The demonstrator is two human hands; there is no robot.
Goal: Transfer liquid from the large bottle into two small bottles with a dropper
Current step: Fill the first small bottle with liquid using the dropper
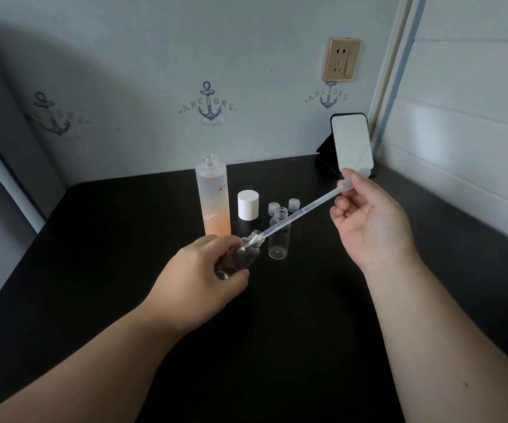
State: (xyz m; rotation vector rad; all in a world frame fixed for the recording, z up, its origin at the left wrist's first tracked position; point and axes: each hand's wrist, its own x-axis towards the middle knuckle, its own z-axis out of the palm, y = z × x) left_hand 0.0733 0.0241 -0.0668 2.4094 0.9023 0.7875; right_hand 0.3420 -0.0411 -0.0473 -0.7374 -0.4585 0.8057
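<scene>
— Which step is this?
— Filling the first small clear plastic bottle [237, 257], tilted in the left hand [204, 270]; the right hand [368, 218] pinches the translucent plastic dropper [301, 213], tip inside its neck.
— Next?
— Probably squeeze the bulb, then refill from the tall frosted bottle of orange liquid [214, 196] on the black worktop [94, 254].

I seem to be in a home room: pale blue wallpaper printed with navy anchors [209, 102], a gold wall socket [341, 60], a small black-framed standing mirror [351, 145] on a black tabletop [94, 254].
</scene>
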